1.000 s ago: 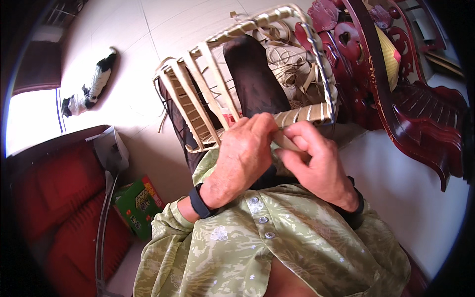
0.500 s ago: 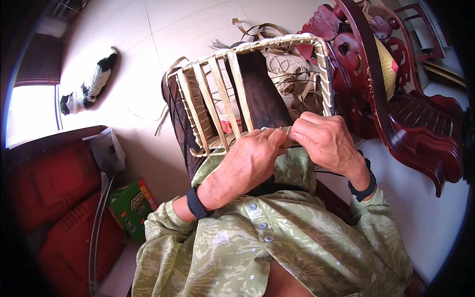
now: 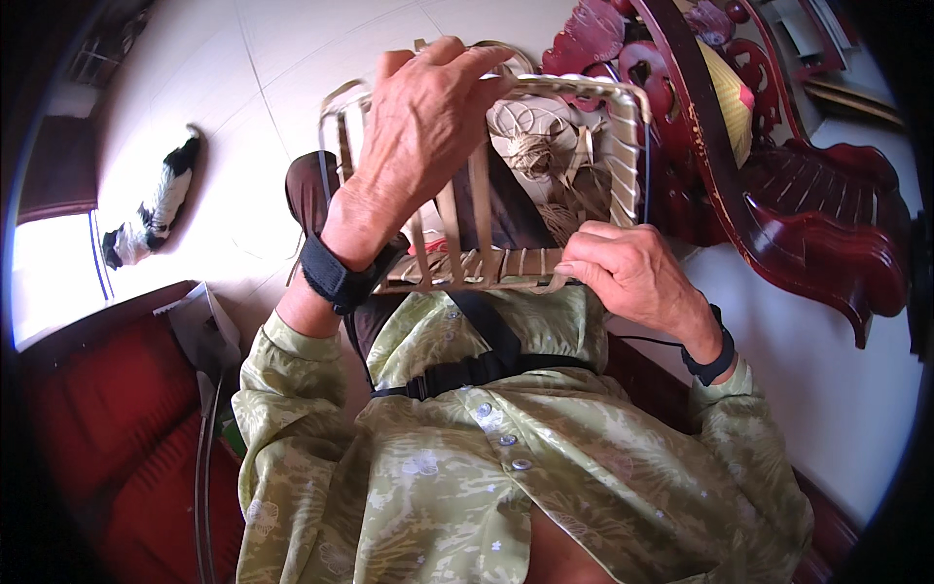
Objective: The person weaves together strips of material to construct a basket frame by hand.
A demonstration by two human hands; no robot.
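A rectangular frame [image 3: 628, 165], its rim wrapped in tan strip, rests across my lap. Several flat tan strips [image 3: 479, 209] run between its far and near rims on the left side. My left hand [image 3: 423, 122] is over the far rim, fingers apart and partly bent, covering the strips' far ends; whether its fingertips touch a strip is hidden. At the near rim, my right hand [image 3: 628, 273] is closed, thumb and forefinger pinching a flat tan strip [image 3: 558, 284] against the wrapped edge.
Bundles of tan cord [image 3: 530, 151] lie beyond the frame's opening. A carved dark red wooden chair [image 3: 725, 146] stands at the right, with a yellow conical hat [image 3: 725, 102] behind it. Red cushions [image 3: 107, 389] are at left. A black-and-white animal [image 3: 161, 200] lies on the tiled floor.
My left hand has moved from the near rim, beside the right hand, up to the far rim, and its fingers have spread. The right hand stays at the near rim.
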